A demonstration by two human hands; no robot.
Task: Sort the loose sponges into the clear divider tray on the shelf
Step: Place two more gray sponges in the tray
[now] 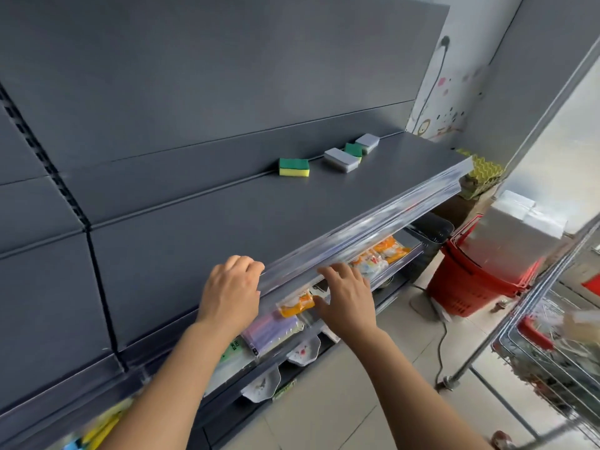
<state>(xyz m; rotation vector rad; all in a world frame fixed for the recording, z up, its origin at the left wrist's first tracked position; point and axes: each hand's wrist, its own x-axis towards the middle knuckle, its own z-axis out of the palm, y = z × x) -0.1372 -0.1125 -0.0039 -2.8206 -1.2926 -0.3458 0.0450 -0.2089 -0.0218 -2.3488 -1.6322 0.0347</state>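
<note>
Several loose sponges lie at the back right of the dark grey shelf (201, 222): a green-and-yellow sponge (293, 167), a grey sponge (341, 160), a second green-and-yellow sponge (354, 151) and a second grey sponge (367, 142). The long clear divider tray (389, 216) lies blurred along the shelf's front edge. My left hand (232, 293) grips its near end with curled fingers. My right hand (345, 300) holds the tray's front a little further right, fingers over the top and thumb below. Both hands are far from the sponges.
Below the shelf, a lower shelf carries orange packets (386, 250) and a purple packet (272, 329). White dishes (303, 350) sit lower still. Stacked red baskets (467, 280) stand on the floor at right, and a wire cart (539, 349) is close at the right.
</note>
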